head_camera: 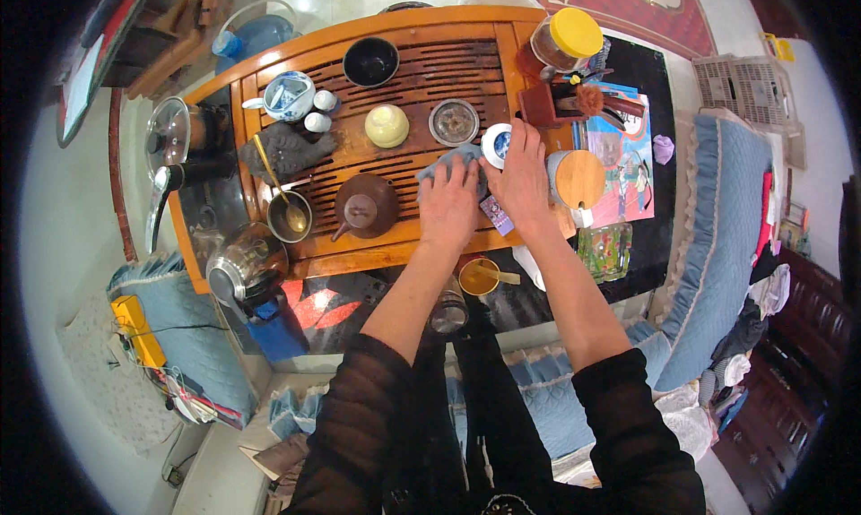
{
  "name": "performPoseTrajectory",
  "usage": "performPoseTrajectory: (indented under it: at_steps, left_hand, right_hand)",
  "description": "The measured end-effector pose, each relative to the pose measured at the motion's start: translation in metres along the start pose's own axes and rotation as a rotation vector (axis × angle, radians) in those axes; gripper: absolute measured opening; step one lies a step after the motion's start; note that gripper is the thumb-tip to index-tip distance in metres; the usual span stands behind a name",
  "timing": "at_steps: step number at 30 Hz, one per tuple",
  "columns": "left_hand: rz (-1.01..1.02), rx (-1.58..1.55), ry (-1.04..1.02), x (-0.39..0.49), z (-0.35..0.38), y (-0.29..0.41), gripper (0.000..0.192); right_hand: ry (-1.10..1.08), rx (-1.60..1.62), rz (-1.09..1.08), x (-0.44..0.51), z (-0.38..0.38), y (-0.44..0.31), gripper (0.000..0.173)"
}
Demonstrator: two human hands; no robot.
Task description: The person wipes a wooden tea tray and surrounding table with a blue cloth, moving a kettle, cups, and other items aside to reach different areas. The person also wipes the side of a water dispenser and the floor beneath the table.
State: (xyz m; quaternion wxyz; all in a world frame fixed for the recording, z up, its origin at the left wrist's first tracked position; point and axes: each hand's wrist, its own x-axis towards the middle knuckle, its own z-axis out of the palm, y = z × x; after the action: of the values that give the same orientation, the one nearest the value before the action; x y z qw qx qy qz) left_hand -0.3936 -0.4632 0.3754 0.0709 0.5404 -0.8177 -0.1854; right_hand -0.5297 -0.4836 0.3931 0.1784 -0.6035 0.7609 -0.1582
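My left hand [449,206] lies over a grey-blue cloth [428,170] on the slatted wooden tea tray [377,263], its fingers pressed into the fabric. Just right of it, my right hand [526,182] grips a small white cup [489,153] with a blue pattern, thumb and fingers at its edge. The cup is close to the cloth. A round metal-rimmed dish [454,122] sits beyond both hands. To the left are a brown clay teapot [366,209] and a pale yellow round pot [387,126]. A small purple printed packet [496,215] lies below my right hand.
At the left stand a blue-and-white pitcher [289,97], a dark figurine [286,153], a bowl with a gold spoon [290,216] and a glass kettle [247,263]. A black bowl [370,62] is at the back. Rightward are a yellow-lidded jar [575,34] and wooden-lidded canister [580,179].
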Motion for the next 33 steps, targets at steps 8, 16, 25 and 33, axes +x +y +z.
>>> performPoseTrajectory:
  at_steps: [8, 16, 25, 33]
  left_hand:
    - [-0.379, -0.015, -0.201, -0.02, -0.011, -0.006, 0.027]
    - [-0.383, 0.162, -0.002, 0.01, -0.01, -0.007, 0.056]
    - [-0.285, -0.063, -0.032, -0.013, -0.015, -0.001, 0.037]
    - [-0.205, -0.184, -0.216, -0.001, -0.024, -0.003, 0.038]
  right_hand:
    - [0.002, -0.058, 0.008, -0.003, -0.004, -0.004, 0.089]
    - [0.1, -0.075, -0.182, -0.012, 0.003, -0.003, 0.07]
    - [0.186, -0.049, -0.253, -0.011, -0.012, -0.012, 0.057]
    - [0.214, -0.086, -0.432, 0.006, 0.002, -0.026, 0.032]
